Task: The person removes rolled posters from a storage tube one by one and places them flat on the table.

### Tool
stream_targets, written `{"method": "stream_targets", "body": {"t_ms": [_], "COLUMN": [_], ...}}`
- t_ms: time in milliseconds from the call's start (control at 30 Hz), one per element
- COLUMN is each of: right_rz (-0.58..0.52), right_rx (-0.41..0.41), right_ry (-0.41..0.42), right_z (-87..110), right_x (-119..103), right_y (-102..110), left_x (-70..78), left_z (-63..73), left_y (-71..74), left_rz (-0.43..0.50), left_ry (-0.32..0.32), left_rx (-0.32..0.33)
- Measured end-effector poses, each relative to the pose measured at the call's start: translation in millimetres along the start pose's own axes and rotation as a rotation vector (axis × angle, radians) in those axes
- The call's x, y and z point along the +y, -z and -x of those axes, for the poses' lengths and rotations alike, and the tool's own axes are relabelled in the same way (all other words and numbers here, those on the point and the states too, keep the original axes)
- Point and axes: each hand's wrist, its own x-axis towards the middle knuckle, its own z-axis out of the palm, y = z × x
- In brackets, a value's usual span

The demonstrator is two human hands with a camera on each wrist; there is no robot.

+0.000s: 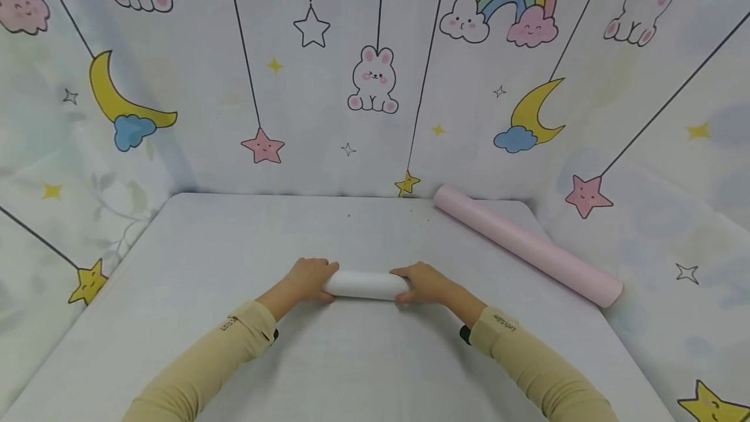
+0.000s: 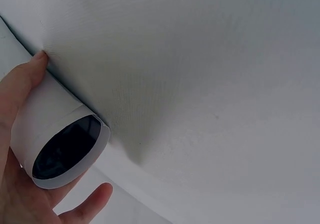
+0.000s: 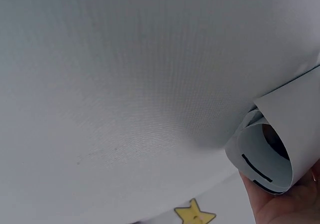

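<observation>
A short roll of white paper lies crosswise on the white-covered table between my two hands. My left hand grips its left end, thumb on the near side and fingers at the far side. At the other end my right hand holds the roll in a similar way. The left wrist view shows the roll's round opening, dark inside, with one finger standing off from it. In the right wrist view the paper's layers sit loosely at the end, and black marks show inside.
A long pink roll lies slantwise along the table's right side, one end at the back edge and the other over the right edge. The white table cover carries a few dark specks. A patterned backdrop stands behind and at both sides.
</observation>
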Motion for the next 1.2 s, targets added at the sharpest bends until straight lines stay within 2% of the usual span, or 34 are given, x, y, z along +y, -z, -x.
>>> {"method": "stream_targets", "body": {"t_ms": [233,500,633,733,933,1067,1200], "right_rz": [-0.019,-0.058,-0.061,-0.030,-0.016,-0.013,0.040], "right_rx": [-0.004,0.008,0.010,0.013,0.044,0.070,0.079], "right_ry": [0.008,-0.003,-0.014,-0.009,-0.020,0.013,0.059], "right_z": [-0.6,-1.1,0.1,-0.1,-5.9,-12.3,-19.0], "right_x": [2,7,7,5,7,10,9], "right_y": [-3,-6,-3,2,8,9,9], "left_x": [1.4,4.9,6.6,9.7,24.4,39.3,55.7], "left_z": [1.6,8.4,14.3,18.4,26.6,30.6,32.8], "left_y": [-2.9,-2.0,1.2,3.0,6.9,6.7,3.7], "left_rz": [0.047,0.121,0.193,0.205,0.232,0.276,0.293], "left_ry": [0.029,-0.002,0.005,-0.004,-0.030,-0.003,0.042], "left_rx": [-0.006,0.028,0.003,-0.007,-0.009,-0.019,-0.018]}}
